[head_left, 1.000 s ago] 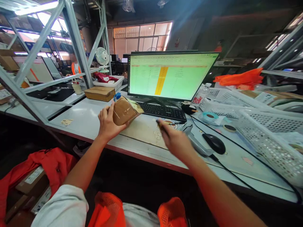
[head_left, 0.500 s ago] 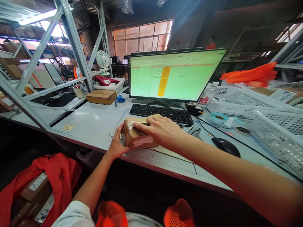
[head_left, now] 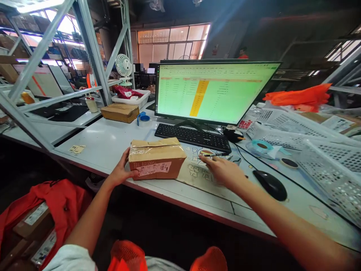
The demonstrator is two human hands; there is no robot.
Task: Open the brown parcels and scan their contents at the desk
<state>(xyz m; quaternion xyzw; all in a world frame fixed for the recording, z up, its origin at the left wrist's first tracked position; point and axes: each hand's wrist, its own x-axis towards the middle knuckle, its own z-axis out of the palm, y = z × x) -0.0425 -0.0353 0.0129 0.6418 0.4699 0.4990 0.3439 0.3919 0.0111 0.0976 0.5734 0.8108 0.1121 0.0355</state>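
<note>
- Brown cardboard shipping box [head_left: 158, 160], seen in the head view, rests at the front edge of a white desk [head_left: 97, 139], clear tape shining on its top and a printed label [head_left: 154, 169] on its front.
- Left hand [head_left: 122, 171]: partly open around the box's left end, thumb pressed to the front beside the label, fingers reaching round the side, steadying it.
- Right hand [head_left: 227, 171]: well apart from the box, to the right of the left hand's grip, fingers bent over a printed desk mat [head_left: 201, 182]. A slim dark pen [head_left: 218, 154] lies at its fingertips; whether they grasp it, I cannot tell.
- Just beyond the right hand: a black keyboard [head_left: 194, 137], then a monitor [head_left: 214, 94] showing a spreadsheet with one orange column.
- Right of that hand: a black computer mouse [head_left: 270, 184], a teal tape roll [head_left: 261, 146] and white perforated plastic baskets [head_left: 335, 177].
- Beyond the left hand's grip: a blue tape roll [head_left: 144, 117] and a flatter cardboard carton [head_left: 120, 113].
</note>
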